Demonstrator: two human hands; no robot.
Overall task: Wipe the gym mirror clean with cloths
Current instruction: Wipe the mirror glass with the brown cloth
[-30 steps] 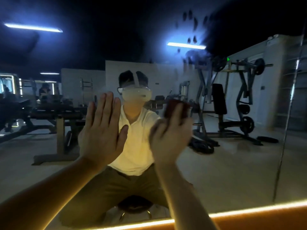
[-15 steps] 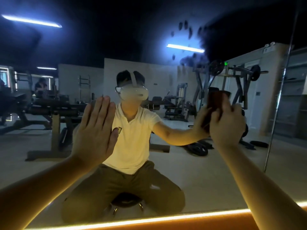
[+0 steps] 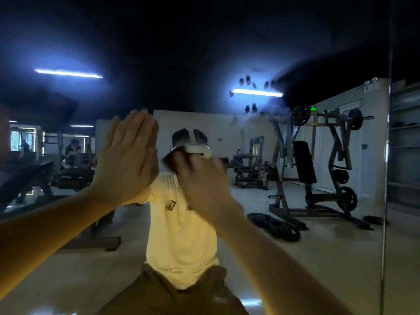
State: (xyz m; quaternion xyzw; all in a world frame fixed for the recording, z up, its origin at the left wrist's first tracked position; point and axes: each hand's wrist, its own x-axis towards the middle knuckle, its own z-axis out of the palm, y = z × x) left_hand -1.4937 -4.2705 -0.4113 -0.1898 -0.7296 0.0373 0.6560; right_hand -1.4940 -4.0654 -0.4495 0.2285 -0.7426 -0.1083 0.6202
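The gym mirror (image 3: 318, 258) fills the view and reflects a kneeling person in a pale shirt. My left hand (image 3: 127, 160) lies flat against the glass, fingers straight and close together, holding nothing. My right hand (image 3: 200, 180) is just right of it, blurred, pressing a dark reddish cloth (image 3: 169, 159) to the glass; only the cloth's upper left corner shows past my fingers. Dark finger smudges (image 3: 247, 81) and a hazy patch mark the mirror above and to the right.
A vertical mirror seam (image 3: 386, 178) runs down the right side. The reflection shows a weight machine (image 3: 318, 169), weight plates on the floor (image 3: 275, 226), benches (image 3: 34, 176) at left and ceiling strip lights (image 3: 256, 93).
My right hand swept right with the cloth, then back left to the middle beside my left hand. The left hand stayed flat on the glass. My view tilted up.
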